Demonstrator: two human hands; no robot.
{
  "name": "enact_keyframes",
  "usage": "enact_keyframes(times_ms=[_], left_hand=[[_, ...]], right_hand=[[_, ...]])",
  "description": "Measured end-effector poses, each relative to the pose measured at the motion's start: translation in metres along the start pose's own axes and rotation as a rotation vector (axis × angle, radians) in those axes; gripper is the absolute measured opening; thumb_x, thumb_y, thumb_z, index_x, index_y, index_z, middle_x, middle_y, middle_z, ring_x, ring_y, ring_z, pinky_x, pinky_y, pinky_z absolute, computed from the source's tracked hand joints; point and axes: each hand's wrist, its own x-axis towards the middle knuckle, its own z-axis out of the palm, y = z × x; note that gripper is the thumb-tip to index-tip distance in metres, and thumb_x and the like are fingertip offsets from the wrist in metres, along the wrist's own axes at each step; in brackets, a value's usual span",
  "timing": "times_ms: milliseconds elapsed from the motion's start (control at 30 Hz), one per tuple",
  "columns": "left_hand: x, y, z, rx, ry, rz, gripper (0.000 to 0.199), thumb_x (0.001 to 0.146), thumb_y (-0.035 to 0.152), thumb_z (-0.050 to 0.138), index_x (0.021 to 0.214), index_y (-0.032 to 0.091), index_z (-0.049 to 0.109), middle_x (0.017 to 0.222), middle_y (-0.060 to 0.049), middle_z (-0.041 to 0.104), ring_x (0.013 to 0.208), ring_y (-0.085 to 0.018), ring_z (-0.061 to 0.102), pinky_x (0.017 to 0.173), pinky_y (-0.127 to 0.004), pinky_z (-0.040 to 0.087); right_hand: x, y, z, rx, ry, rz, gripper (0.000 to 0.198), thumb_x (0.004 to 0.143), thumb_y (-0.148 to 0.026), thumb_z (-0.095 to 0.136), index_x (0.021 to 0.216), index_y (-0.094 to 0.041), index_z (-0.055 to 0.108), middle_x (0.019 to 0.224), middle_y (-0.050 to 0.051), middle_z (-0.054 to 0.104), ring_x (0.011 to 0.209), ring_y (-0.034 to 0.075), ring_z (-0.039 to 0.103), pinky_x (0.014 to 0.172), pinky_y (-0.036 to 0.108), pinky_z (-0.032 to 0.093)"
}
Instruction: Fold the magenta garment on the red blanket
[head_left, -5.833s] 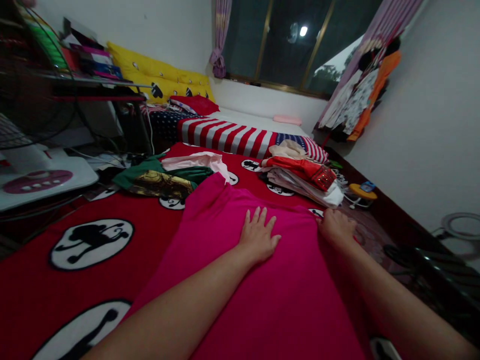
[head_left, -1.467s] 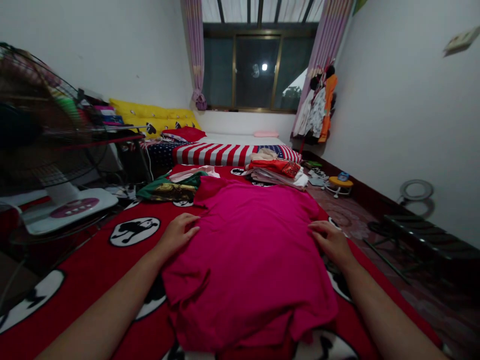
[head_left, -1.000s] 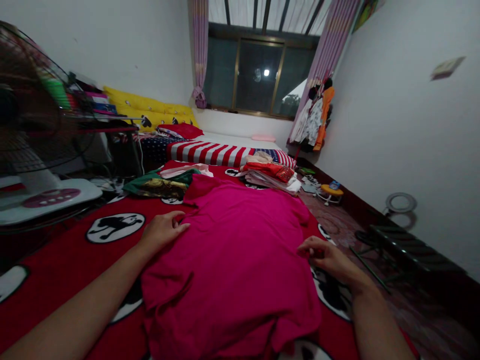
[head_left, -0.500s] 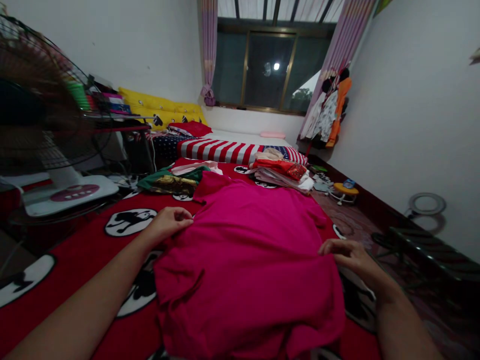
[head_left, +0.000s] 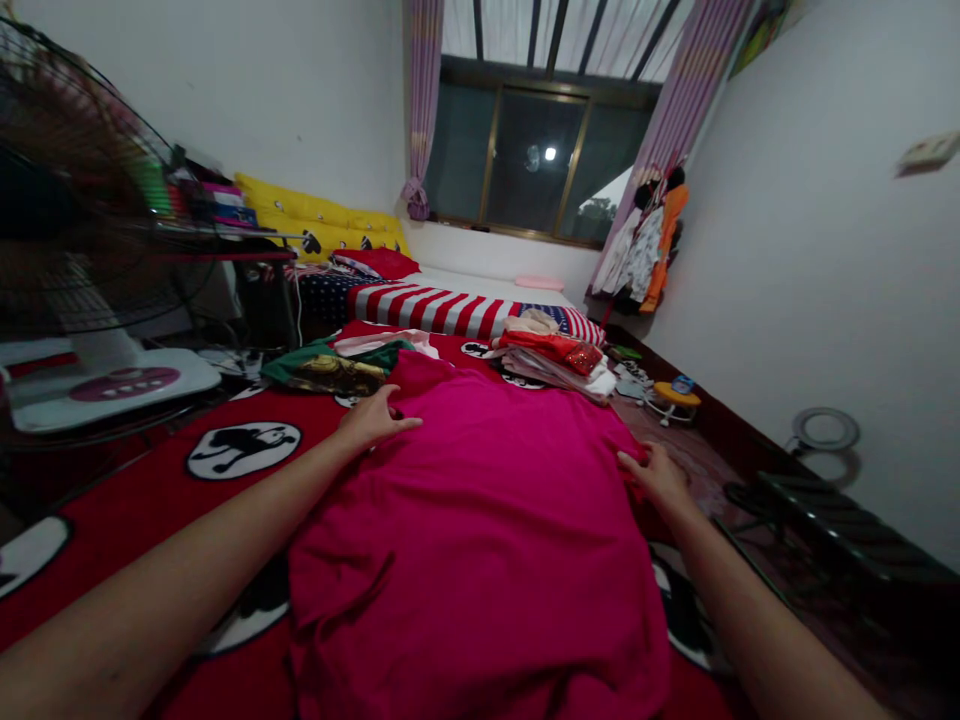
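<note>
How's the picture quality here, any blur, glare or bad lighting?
Head view: dim overall; a bright spot glares in the window; the fan has motion-smeared blades; soft shadows mark folds on the pink shirt; wide-angle distortion seems to stretch the edges.

Seen from my head, looking forward and down: my left hand [head_left: 370, 418] and right hand [head_left: 663, 480] near, a window [head_left: 531, 165] far ahead.
</note>
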Motion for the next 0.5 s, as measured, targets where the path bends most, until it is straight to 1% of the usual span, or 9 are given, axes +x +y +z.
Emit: enact_keyframes(times_ms=[67, 133, 233, 300, 333, 367, 433, 467, 500], left_hand=[[0.004, -0.001, 0.008, -0.026, 0.027, 0.013, 0.063, 0.067, 0.034, 0.070, 0.125, 0.016, 0.055, 0.090, -0.007, 0.070, 0.090, -0.026, 0.065, 0.077, -0.030, 0.047], [0.004, -0.006, 0.012, -0.057, 0.062, -0.015, 0.048, 0.070, 0.024, 0.064, 0.117, 0.015, 0.061, 0.087, -0.006, 0.070, 0.087, -0.023, 0.066, 0.077, -0.028, 0.048], [0.001, -0.011, 0.012, -0.096, 0.095, -0.091, 0.040, 0.073, 0.025, 0.062, 0.110, 0.011, 0.063, 0.087, -0.008, 0.069, 0.085, -0.023, 0.066, 0.076, -0.028, 0.049], [0.000, -0.011, 0.008, -0.113, 0.089, -0.120, 0.042, 0.072, 0.027, 0.064, 0.110, 0.011, 0.062, 0.087, -0.008, 0.069, 0.085, -0.023, 0.065, 0.076, -0.028, 0.049], [-0.001, -0.010, 0.006, -0.121, 0.075, -0.124, 0.043, 0.072, 0.028, 0.065, 0.112, 0.011, 0.061, 0.087, -0.008, 0.069, 0.084, -0.022, 0.065, 0.075, -0.028, 0.049], [-0.002, -0.009, 0.003, -0.129, 0.054, -0.125, 0.045, 0.073, 0.029, 0.065, 0.114, 0.011, 0.060, 0.086, -0.007, 0.069, 0.082, -0.021, 0.065, 0.073, -0.027, 0.049], [-0.007, -0.008, -0.003, -0.142, -0.004, -0.121, 0.048, 0.073, 0.031, 0.066, 0.116, 0.012, 0.059, 0.080, -0.005, 0.069, 0.074, -0.019, 0.065, 0.066, -0.025, 0.048], [-0.011, -0.008, -0.007, -0.148, -0.038, -0.121, 0.048, 0.073, 0.033, 0.066, 0.116, 0.013, 0.059, 0.076, -0.003, 0.068, 0.068, -0.018, 0.064, 0.062, -0.024, 0.047], [-0.016, -0.009, -0.011, -0.153, -0.074, -0.122, 0.048, 0.072, 0.036, 0.067, 0.113, 0.013, 0.060, 0.072, -0.002, 0.067, 0.062, -0.017, 0.062, 0.058, -0.024, 0.046]], right_hand=[[0.012, 0.000, 0.005, -0.103, 0.015, -0.079, 0.039, 0.069, -0.030, 0.063, 0.104, -0.014, 0.066, 0.093, 0.012, 0.071, 0.081, 0.023, 0.068, 0.067, 0.029, 0.052], [0.020, 0.003, 0.005, -0.170, 0.019, -0.116, 0.028, 0.071, -0.023, 0.058, 0.095, -0.017, 0.070, 0.086, 0.009, 0.071, 0.081, 0.022, 0.067, 0.071, 0.030, 0.052], [0.026, 0.009, -0.001, -0.236, 0.036, -0.074, 0.026, 0.069, -0.018, 0.055, 0.088, -0.016, 0.072, 0.079, 0.009, 0.070, 0.079, 0.026, 0.066, 0.071, 0.034, 0.051], [0.028, 0.005, -0.005, -0.277, 0.051, -0.049, 0.029, 0.066, -0.017, 0.058, 0.092, -0.014, 0.072, 0.087, 0.013, 0.068, 0.086, 0.029, 0.065, 0.074, 0.038, 0.050], [0.026, -0.001, -0.006, -0.300, 0.088, -0.062, 0.034, 0.065, -0.017, 0.059, 0.097, -0.013, 0.071, 0.095, 0.016, 0.066, 0.091, 0.031, 0.063, 0.076, 0.039, 0.049], [0.024, -0.010, -0.006, -0.321, 0.142, -0.101, 0.039, 0.066, -0.018, 0.059, 0.104, -0.012, 0.068, 0.104, 0.018, 0.063, 0.097, 0.032, 0.061, 0.079, 0.040, 0.048], [0.011, -0.033, -0.001, -0.329, 0.224, -0.254, 0.044, 0.071, -0.020, 0.057, 0.114, -0.011, 0.063, 0.114, 0.019, 0.058, 0.102, 0.031, 0.059, 0.084, 0.041, 0.046], [0.002, -0.046, 0.002, -0.300, 0.204, -0.356, 0.042, 0.074, -0.021, 0.055, 0.114, -0.012, 0.063, 0.114, 0.018, 0.058, 0.099, 0.028, 0.059, 0.085, 0.039, 0.046], [-0.010, -0.059, 0.007, -0.254, 0.121, -0.459, 0.037, 0.076, -0.022, 0.053, 0.110, -0.013, 0.064, 0.111, 0.015, 0.059, 0.093, 0.025, 0.061, 0.083, 0.036, 0.047]])
